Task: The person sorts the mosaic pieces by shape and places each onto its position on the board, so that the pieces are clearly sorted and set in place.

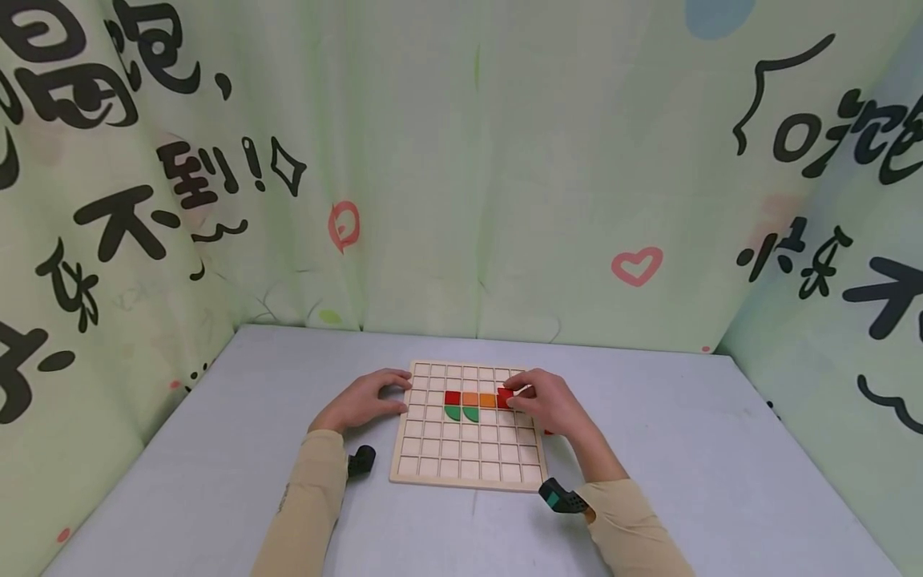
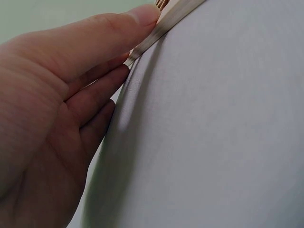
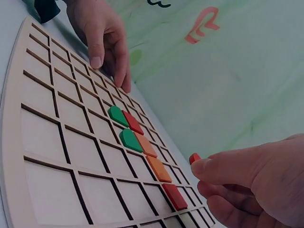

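A wooden grid board (image 1: pixel 461 473) lies on the table. Its cells hold a row of red and orange square tiles, with two green rounded tiles (image 1: pixel 471 414) just nearer the front; one orange tile (image 3: pixel 159 168) and a red tile (image 3: pixel 175 196) show in the right wrist view. My left hand (image 1: pixel 365 398) rests against the board's left edge, its thumb and fingers spread and touching the rim. Over the board's right side, my right hand (image 1: pixel 551 403) pinches a small red tile (image 3: pixel 194 157) between thumb and forefinger, raised above the cells. The held tile's full shape is hidden by the fingers.
A bit of red (image 1: pixel 549 433) peeks out beside the board's right edge, partly behind the right hand. The white table (image 1: pixel 433 529) is bordered by a printed pale green curtain (image 1: pixel 461 200) at the back and sides.
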A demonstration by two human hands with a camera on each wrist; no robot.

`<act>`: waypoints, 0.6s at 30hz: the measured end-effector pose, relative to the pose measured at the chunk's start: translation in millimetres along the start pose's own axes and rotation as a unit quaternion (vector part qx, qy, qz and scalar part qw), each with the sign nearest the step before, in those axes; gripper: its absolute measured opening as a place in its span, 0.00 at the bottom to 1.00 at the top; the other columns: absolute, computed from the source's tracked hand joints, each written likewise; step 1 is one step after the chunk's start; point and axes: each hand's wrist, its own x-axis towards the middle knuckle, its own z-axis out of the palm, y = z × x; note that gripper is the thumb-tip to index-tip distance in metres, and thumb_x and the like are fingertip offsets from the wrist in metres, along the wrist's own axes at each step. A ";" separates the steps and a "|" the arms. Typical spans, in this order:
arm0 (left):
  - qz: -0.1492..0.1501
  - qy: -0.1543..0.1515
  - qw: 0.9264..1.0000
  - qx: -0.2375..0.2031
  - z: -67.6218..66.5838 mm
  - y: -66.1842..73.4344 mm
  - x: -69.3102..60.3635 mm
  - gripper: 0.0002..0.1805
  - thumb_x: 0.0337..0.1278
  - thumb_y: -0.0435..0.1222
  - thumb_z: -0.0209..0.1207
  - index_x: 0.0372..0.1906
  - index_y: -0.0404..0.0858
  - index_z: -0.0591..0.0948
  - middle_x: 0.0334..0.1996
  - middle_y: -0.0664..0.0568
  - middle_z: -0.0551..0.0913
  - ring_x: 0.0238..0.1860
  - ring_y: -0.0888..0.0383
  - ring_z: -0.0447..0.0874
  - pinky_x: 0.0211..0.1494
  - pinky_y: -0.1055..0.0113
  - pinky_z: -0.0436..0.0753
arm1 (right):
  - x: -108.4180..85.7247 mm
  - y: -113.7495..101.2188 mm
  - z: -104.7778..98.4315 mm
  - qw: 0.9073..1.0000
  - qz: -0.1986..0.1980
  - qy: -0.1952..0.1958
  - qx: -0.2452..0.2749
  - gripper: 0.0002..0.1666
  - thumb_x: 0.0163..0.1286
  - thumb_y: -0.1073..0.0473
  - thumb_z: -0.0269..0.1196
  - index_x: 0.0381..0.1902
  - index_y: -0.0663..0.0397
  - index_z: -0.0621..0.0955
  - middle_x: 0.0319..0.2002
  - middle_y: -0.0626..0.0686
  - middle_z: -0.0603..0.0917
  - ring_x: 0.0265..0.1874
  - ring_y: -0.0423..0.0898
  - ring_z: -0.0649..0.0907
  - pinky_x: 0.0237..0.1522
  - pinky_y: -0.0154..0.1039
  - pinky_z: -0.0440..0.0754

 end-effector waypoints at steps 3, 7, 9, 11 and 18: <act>-0.002 -0.002 1.000 0.002 -0.3 0.4 -0.3 0.21 0.55 0.40 0.69 0.55 0.40 0.82 0.66 0.52 0.73 0.71 0.49 0.62 0.73 0.53 0.63 | 1.6 -2.5 4.4 1.000 -0.004 -0.011 0.003 0.13 0.63 0.63 0.68 0.46 0.56 0.85 0.44 0.51 0.83 0.37 0.44 0.82 0.41 0.38 0.84; 0.000 -0.001 1.000 0.003 -0.6 0.3 -0.3 0.21 0.55 0.40 0.69 0.55 0.40 0.82 0.66 0.52 0.73 0.71 0.49 0.62 0.73 0.53 0.63 | 2.0 -5.7 10.7 0.999 -0.030 -0.034 -0.008 0.12 0.61 0.63 0.70 0.44 0.57 0.86 0.38 0.48 0.84 0.33 0.42 0.79 0.39 0.36 0.81; 0.001 -0.002 1.000 0.003 -0.6 0.8 -0.3 0.22 0.55 0.40 0.69 0.55 0.40 0.82 0.66 0.52 0.73 0.71 0.48 0.62 0.73 0.53 0.63 | 0.9 -7.0 13.3 0.998 -0.047 -0.048 -0.015 0.11 0.61 0.64 0.70 0.42 0.58 0.85 0.35 0.47 0.83 0.31 0.42 0.78 0.37 0.36 0.80; 0.001 -0.003 1.000 0.002 -0.7 1.6 -0.4 0.22 0.55 0.40 0.69 0.55 0.40 0.82 0.66 0.51 0.73 0.71 0.49 0.62 0.73 0.53 0.63 | 0.4 -7.8 16.2 0.997 -0.057 -0.057 -0.021 0.10 0.60 0.64 0.70 0.41 0.58 0.85 0.33 0.47 0.82 0.30 0.41 0.77 0.36 0.35 0.79; 0.001 -0.004 1.000 0.003 -1.3 0.7 0.3 0.22 0.55 0.40 0.69 0.55 0.40 0.81 0.66 0.52 0.73 0.72 0.49 0.62 0.74 0.54 0.62 | 0.9 -9.7 24.5 0.996 -0.046 -0.065 -0.036 0.09 0.59 0.63 0.72 0.38 0.56 0.85 0.31 0.46 0.81 0.31 0.43 0.76 0.36 0.35 0.78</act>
